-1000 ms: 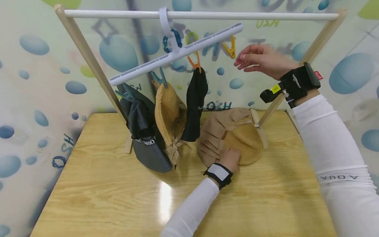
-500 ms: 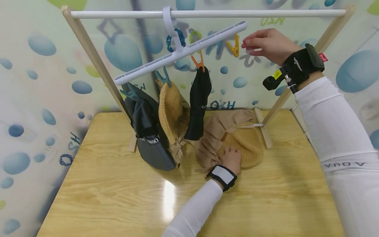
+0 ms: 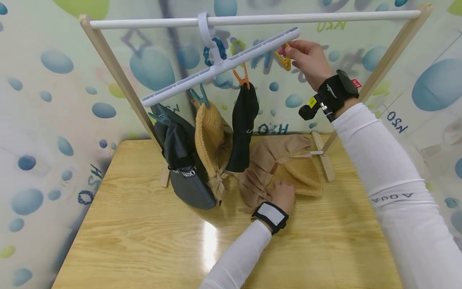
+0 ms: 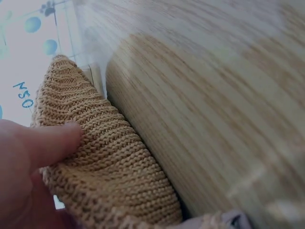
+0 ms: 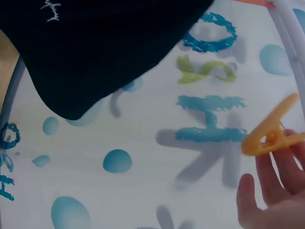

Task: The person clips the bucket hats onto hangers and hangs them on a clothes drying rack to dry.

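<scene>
My left hand (image 3: 282, 195) is low at the table, holding a tan knitted sun hat (image 3: 301, 176) with a brown fabric brim. In the left wrist view the thumb presses the hat's ribbed knit (image 4: 114, 157), the other fingers behind it. Raised at the right end of the tilted white hanger (image 3: 252, 48), my right hand (image 3: 310, 60) pinches a yellow clothespin (image 3: 285, 62) that hangs just under the bar. In the right wrist view the clothespin (image 5: 269, 138) lies against the fingertips; the thumb is out of frame.
An orange clothespin (image 3: 242, 76) holds a black sock (image 3: 241, 128) on the hanger. Further left, teal clothespins (image 3: 201, 96) hold another tan hat (image 3: 209, 140) and a dark grey cap (image 3: 191, 184). A white rod (image 3: 325, 17) on wooden legs carries the hanger above the wooden table (image 3: 144, 245).
My right hand has moved left onto the yellow clothespin, from just beside it. My left hand has stayed low at the hat, whose crown now looks more folded. The view has shifted slightly.
</scene>
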A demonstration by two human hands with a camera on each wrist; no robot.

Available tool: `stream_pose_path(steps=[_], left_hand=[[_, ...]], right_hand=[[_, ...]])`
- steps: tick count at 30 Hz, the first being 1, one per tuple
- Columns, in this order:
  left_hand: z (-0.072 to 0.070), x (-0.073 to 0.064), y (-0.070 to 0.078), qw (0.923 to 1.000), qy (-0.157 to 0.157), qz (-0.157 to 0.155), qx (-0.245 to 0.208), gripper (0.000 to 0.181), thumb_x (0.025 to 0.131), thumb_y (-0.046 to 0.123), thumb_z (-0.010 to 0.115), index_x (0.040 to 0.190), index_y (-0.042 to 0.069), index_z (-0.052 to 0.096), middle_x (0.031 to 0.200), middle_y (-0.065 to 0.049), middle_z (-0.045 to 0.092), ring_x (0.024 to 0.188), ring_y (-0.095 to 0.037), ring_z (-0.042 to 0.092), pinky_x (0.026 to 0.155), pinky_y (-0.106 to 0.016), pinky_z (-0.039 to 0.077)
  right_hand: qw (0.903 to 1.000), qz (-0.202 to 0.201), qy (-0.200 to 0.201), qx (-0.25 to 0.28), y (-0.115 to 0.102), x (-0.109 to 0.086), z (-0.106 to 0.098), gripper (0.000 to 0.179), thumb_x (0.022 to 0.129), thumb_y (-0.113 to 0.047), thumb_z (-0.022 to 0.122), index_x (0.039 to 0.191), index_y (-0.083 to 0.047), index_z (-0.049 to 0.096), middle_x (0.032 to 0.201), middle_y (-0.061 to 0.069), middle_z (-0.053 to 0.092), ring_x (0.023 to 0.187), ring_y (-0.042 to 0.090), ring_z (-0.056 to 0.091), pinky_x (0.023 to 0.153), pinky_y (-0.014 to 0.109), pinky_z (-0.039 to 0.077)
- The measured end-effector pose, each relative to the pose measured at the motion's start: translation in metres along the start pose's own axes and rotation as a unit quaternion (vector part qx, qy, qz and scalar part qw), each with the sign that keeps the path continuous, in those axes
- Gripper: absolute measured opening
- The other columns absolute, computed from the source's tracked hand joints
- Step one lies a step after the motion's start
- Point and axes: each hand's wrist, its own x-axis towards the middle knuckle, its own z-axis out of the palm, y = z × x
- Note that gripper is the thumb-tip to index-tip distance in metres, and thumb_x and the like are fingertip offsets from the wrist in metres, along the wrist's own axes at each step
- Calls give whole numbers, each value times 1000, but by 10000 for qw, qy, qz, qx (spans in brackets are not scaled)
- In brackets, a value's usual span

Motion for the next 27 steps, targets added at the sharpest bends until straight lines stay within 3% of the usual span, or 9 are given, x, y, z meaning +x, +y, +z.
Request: stream_pose_path(steps=[5,11,14,20,27], left_hand=[[0,-4,-4,9999,22,-76,-139,22,94,35,62,114,30,70,99,-4,61,99,-25,55,80,-55,47],[1,-4,-13,9977,76,-154,-651,22,94,37,62,114,32,71,101,-7,63,98,-28,58,79,-59,46],[-1,-5,-19,9961,28,-57,-875,26,95,39,60,117,31,70,108,-8,65,103,-28,58,81,-58,46],[-7,-7,-36,9922,456,543,-1030,23,96,30,61,113,19,71,103,-7,65,98,-25,59,83,-43,46],[-28,-11,-50,9778,1296,481,-1572,21,93,19,65,114,18,70,106,-7,62,83,-24,63,72,-48,49]], right_hand=[[9986,-70,103,507,5,-1,6,27,99,-18,54,122,-5,63,112,6,60,107,19,51,98,29,33],[9892,-247,-261,1418,13,-5,2,20,96,-10,58,112,0,63,104,11,62,102,26,53,86,28,45],[9842,-206,-460,1699,19,-9,-1,23,95,-9,59,114,3,61,104,12,63,105,28,54,88,30,48],[9735,76,-825,2130,28,-15,-4,31,94,-10,61,119,5,53,104,12,64,112,29,54,94,33,45],[9543,-163,-1513,2573,34,-18,-5,27,96,-5,54,119,8,45,102,19,64,110,28,59,91,31,45]])
